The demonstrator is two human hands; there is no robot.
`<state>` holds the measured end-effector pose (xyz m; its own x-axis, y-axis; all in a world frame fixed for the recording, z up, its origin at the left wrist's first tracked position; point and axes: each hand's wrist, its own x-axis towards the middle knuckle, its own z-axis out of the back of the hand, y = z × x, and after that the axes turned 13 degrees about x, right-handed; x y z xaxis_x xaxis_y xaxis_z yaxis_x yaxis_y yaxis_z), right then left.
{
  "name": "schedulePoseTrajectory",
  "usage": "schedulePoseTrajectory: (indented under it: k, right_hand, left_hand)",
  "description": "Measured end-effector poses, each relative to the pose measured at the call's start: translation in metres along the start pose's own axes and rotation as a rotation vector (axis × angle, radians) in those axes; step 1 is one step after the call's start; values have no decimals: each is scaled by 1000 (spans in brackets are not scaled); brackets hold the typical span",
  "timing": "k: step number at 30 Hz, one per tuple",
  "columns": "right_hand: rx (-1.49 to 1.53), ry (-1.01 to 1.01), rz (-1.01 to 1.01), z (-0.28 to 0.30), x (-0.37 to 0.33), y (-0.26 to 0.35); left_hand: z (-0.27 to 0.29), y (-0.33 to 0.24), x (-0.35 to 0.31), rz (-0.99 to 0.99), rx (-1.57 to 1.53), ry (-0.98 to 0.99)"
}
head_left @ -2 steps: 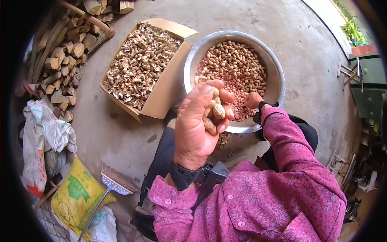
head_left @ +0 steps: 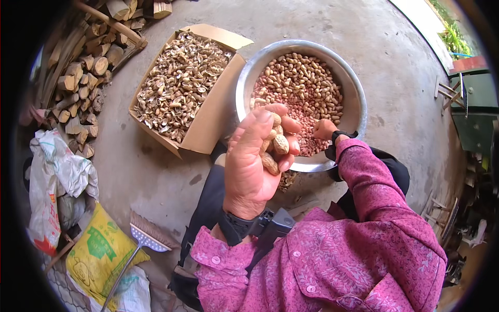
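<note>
Left hand (head_left: pixel 254 161) cupped around unshelled peanuts (head_left: pixel 275 148) — right hand (head_left: pixel 325 129) closed on peanuts, inside near rim of metal bowl (head_left: pixel 358 104); cardboard box of shells (head_left: pixel 179 86) left.

Open brown cardboard box (head_left: pixel 208 122), far left of centre, flaps out, filled with pale shells. Yellow sack with green print (head_left: pixel 99 252), near left, lying flat. White crumpled sack with red patch (head_left: pixel 49 182), left edge, beside it.

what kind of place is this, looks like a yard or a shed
Most likely a rural home's yard or open work area: bare concrete floor, stacked firewood at the edge, and filled sacks beside a hand broom.
</note>
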<state>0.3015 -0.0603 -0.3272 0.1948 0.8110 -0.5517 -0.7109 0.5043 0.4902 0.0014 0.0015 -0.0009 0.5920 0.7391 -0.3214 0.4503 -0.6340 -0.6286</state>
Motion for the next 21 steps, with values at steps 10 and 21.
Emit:
schedulePoseTrajectory:
  k: [10, 21]
  right_hand:
    - [-240, 122, 127, 2, -14, 38]
    - [-203, 122, 31, -17, -5, 13]
  left_hand:
    - [-3, 0, 0, 20, -31, -61]
    - [-3, 0, -3, 19, -38, -66]
